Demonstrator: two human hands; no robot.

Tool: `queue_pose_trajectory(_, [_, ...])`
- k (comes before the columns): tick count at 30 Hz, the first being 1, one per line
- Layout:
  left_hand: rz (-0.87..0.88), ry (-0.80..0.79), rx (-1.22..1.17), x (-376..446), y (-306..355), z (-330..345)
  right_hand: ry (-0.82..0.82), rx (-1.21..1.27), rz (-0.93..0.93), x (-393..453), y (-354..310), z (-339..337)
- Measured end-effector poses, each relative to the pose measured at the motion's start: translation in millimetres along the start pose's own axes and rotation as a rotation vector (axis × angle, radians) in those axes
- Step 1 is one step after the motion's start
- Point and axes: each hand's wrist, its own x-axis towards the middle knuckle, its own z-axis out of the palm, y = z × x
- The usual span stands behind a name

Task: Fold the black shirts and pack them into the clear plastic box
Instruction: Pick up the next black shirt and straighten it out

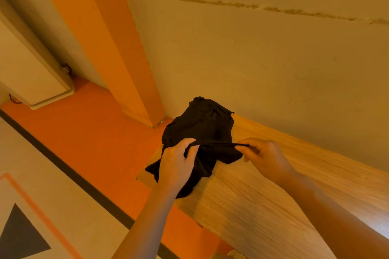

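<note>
A crumpled black shirt (202, 130) lies heaped at the left end of a light wooden table (263, 200), close to the wall. My left hand (176, 164) grips one bunch of its cloth, fingers curled round it. My right hand (263, 155) pinches the same hem further right, and the edge is stretched taut between both hands. Part of the shirt hangs over the table's left edge. No clear plastic box is in view.
A beige wall (252, 59) runs along the table's far side. An orange pillar (117, 48) and orange floor (94, 143) lie to the left, with a white cabinet (27, 69) beyond. The table's left edge drops to the floor.
</note>
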Motion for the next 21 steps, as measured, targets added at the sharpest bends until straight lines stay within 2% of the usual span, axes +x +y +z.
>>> queue_pose_trajectory(4, [-0.079,0.018,0.081,0.8,-6.5,0.2,-0.009,0.162,0.008,-0.6,-9.5,0.3])
queue_pose_trajectory(8, [-0.151,0.008,-0.002,1.7,0.5,1.0,0.031,0.242,-0.032,1.6,-13.5,4.8])
queue_pose_trajectory(11, [-0.100,-0.095,-0.055,2.1,10.8,-0.2,0.063,0.161,-0.121,3.0,-17.9,7.4])
queue_pose_trajectory(15, [0.008,-0.178,-0.074,-0.5,29.9,0.6,0.065,0.180,-0.102,3.6,-25.4,4.3])
queue_pose_trajectory(18, [0.036,-0.139,-0.133,-0.8,38.3,2.8,0.050,0.176,-0.076,2.2,-27.7,3.3])
queue_pose_trajectory(21, [-0.014,-0.067,-0.207,-1.6,43.1,3.8,0.096,0.217,-0.055,-0.5,-27.2,2.7])
